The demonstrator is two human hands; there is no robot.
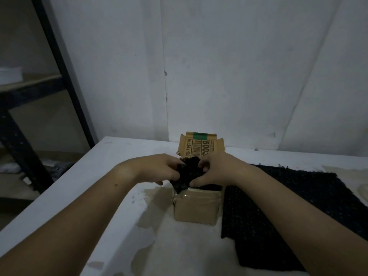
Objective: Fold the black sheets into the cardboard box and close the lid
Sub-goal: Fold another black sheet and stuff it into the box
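While the small brown cardboard box (196, 208) stands on the scuffed white table (95, 176), a bunched black mesh sheet (187, 177) is held at its mouth by both hands. The sheet's left side is gripped by the curled fingers of the left hand (159, 168), and its right side is pinched between thumb and fingers of the right hand (217, 170). The box's opening is largely hidden by them. The printed lid flap (201, 146) (barcode and green stripe showing) is stood upright behind. A flat black woven sheet (278, 206) is spread just beside the box on the right. A dark metal shelf rack (59, 76) is seen at the left.
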